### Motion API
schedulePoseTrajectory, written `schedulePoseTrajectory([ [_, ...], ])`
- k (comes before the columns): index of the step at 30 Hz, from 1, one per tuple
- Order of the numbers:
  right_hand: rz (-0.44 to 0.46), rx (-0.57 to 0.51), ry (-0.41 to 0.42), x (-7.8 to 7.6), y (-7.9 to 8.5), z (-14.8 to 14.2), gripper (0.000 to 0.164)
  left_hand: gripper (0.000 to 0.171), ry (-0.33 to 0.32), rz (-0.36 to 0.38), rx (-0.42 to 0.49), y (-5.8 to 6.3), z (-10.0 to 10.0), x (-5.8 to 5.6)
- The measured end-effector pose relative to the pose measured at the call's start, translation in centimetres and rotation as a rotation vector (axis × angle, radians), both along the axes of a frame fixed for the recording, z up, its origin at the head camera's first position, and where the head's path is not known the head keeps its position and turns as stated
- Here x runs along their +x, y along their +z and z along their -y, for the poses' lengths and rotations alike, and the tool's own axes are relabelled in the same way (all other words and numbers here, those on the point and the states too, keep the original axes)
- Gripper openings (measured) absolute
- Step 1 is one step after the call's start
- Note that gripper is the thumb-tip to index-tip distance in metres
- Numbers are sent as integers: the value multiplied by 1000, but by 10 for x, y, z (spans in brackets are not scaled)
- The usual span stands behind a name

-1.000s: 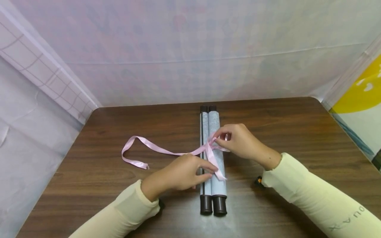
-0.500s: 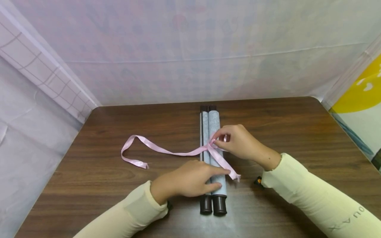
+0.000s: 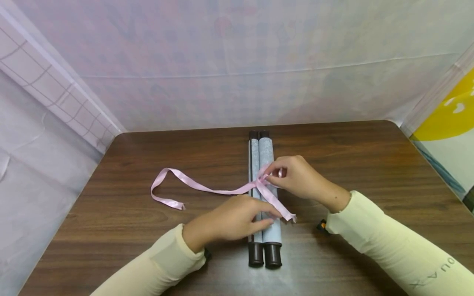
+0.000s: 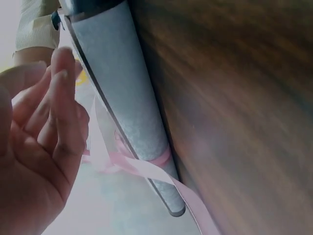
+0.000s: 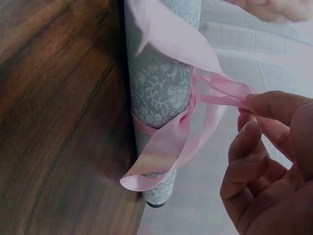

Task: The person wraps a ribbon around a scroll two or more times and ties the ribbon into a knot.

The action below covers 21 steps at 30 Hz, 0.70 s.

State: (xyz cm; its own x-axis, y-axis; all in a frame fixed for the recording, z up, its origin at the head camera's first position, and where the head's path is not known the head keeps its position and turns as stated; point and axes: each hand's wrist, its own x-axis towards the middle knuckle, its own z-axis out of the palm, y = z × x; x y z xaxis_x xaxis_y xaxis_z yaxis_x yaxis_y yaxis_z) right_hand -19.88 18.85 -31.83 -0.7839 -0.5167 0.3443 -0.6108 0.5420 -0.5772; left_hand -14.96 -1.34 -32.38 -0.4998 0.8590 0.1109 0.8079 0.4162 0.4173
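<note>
Head view: at the dark wooden counter's point(image 3: 370, 164) centre, the right hand point(image 3: 301, 179) pinches the pink satin ribbon point(image 3: 207, 187) knotted round the pale-blue patterned scroll point(image 3: 267, 164), steadying it; the left hand point(image 3: 231, 220), fingers loosely extended, touches the near tail.

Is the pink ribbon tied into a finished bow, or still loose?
Still loose: the pink ribbon circles the rolled scroll, but no bow loops show; its long tail lies on the table.
</note>
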Motion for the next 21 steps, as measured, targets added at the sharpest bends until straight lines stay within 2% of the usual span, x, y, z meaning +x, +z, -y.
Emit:
schedulePoseTrajectory([
  [2, 0, -2, 5, 0, 0, 1, 8, 18, 65, -23, 41, 1, 1, -2],
  [6, 11, -10, 9, 0, -2, 2, 7, 9, 251, -72, 124, 5, 3, -9],
  [9, 18, -11, 5, 1, -3, 4, 7, 6, 379, -89, 179, 8, 5, -17],
  [11, 20, -13, 6, 0, -3, 4, 5, 6, 441, -102, 206, 10, 5, -22],
  [15, 17, -28, 19, 0, -3, 6, 4, 8, 503, -123, 224, 11, 5, -30],
  [21, 8, -51, 38, 0, -3, 9, 5, 11, 523, -126, 225, 12, 4, -34],
])
